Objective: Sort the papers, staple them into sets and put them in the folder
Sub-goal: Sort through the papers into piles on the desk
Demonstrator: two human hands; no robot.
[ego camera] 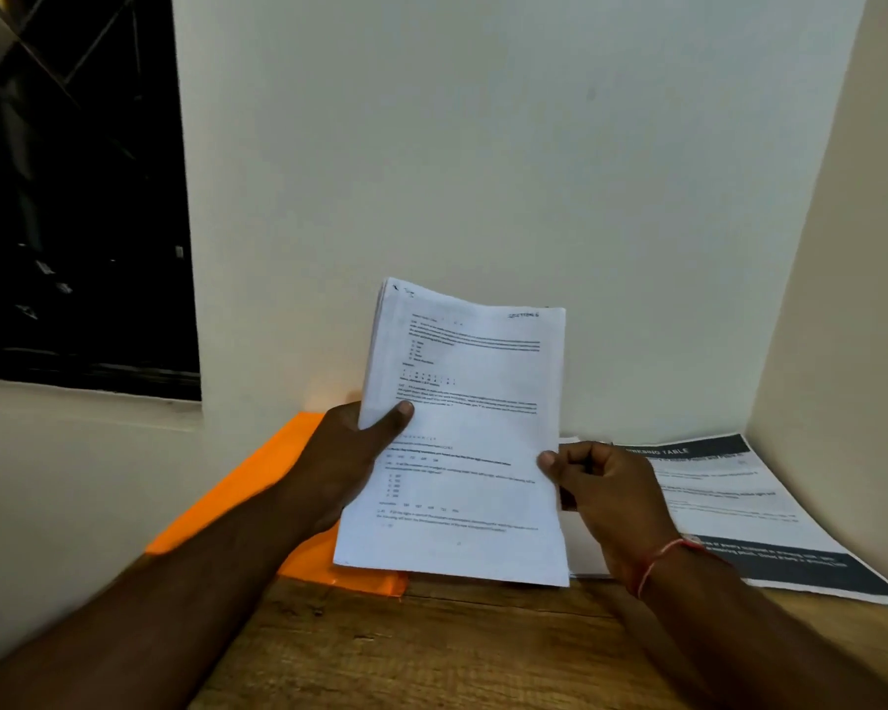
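**Stuff you can't make out in this one**

The fingers of your left hand (349,453) are tucked behind the paper stack (462,433), so only the thumb shows. The print on it is too small and soft to read. The orange folder (257,484) is half buried behind your arm and the stack. Your right hand (606,484) covers the start of the heading on the printed sheet (739,504). Both forearms run off the bottom edge.

Both hands, left (352,456) and right (606,491), hold a paper stack (470,433) upright above the orange folder (257,494).
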